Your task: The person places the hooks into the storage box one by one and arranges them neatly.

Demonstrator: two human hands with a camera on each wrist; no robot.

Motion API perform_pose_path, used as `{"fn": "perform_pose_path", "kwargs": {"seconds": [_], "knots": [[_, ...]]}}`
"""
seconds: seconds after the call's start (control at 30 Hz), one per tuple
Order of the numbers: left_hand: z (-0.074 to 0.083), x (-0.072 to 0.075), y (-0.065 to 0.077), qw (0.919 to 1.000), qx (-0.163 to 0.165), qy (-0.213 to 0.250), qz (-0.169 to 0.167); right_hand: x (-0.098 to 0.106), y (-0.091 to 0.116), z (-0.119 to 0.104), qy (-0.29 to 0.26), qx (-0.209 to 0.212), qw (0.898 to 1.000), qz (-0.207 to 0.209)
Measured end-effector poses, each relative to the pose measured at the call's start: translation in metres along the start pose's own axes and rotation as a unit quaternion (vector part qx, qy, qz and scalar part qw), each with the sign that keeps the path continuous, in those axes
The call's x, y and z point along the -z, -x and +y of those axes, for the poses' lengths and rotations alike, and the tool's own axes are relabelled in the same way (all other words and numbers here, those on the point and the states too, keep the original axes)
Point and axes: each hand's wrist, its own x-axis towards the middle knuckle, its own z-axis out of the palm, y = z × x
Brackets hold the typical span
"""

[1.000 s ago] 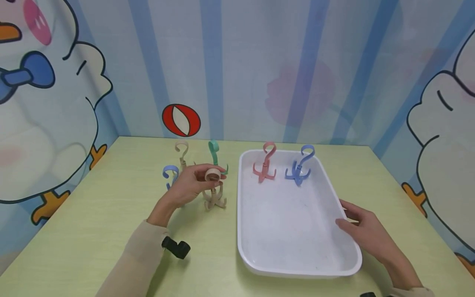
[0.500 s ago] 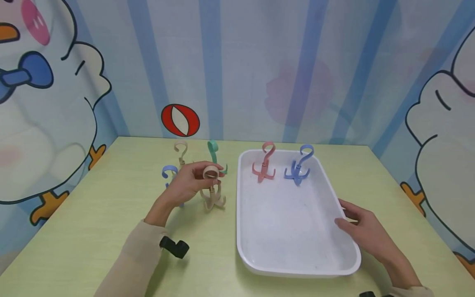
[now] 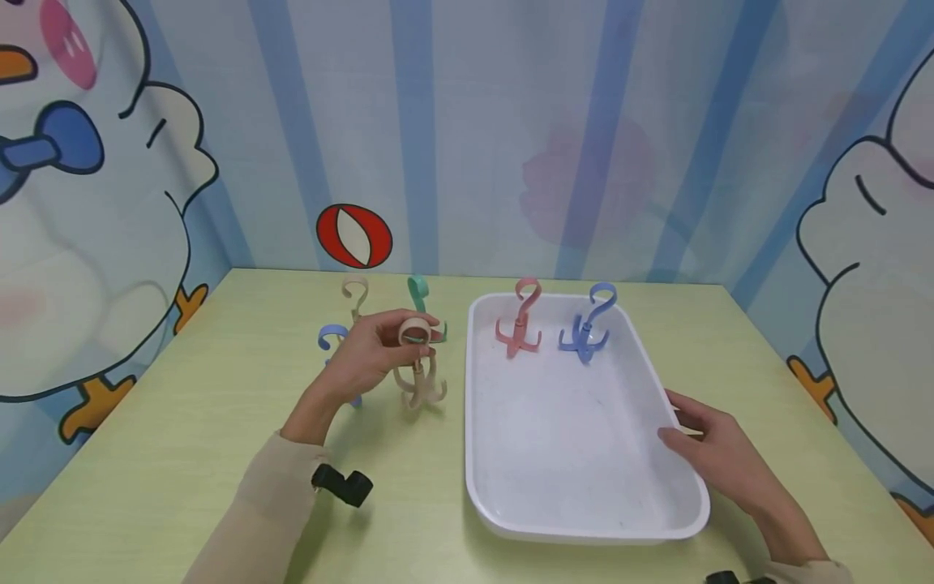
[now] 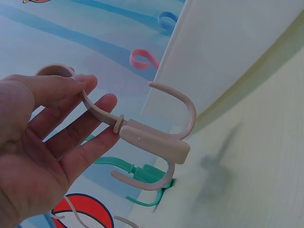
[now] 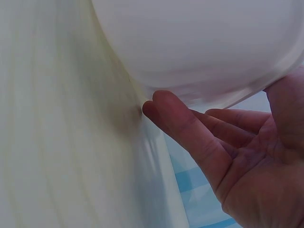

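My left hand (image 3: pixel 368 353) pinches a beige swivel hook (image 3: pixel 423 388) by its curled top between thumb and fingers. In the left wrist view its prongs (image 4: pixel 156 142) hang over the table, apart from their shadow. My right hand (image 3: pixel 718 454) holds the right rim of a white tray (image 3: pixel 569 462), thumb over the edge and fingers outside; in the right wrist view the fingers (image 5: pixel 190 126) lie along and under the tray's outer wall. A pink hook (image 3: pixel 520 334) and a blue hook (image 3: pixel 585 337) stand inside the tray at its far end.
Close behind my left hand stand a green hook (image 3: pixel 418 294), another beige hook (image 3: pixel 355 292) and a blue hook (image 3: pixel 332 332), partly hidden by the hand. They are on a pale green table (image 3: pixel 168 454), with a printed curtain (image 3: pixel 481 146) behind it.
My left hand has risen slightly with the beige hook in its fingers. The right hand and the tray stay where they were.
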Motion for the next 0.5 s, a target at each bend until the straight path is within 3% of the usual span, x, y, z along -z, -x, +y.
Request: {"fn": "perform_pose_path", "kwargs": {"seconds": [0.5], "knots": [[0.027,-0.001,0.000,0.9999,-0.004,0.012,-0.002,0.000,-0.001,-0.001,0.008,-0.006,1.000,0.002]]}}
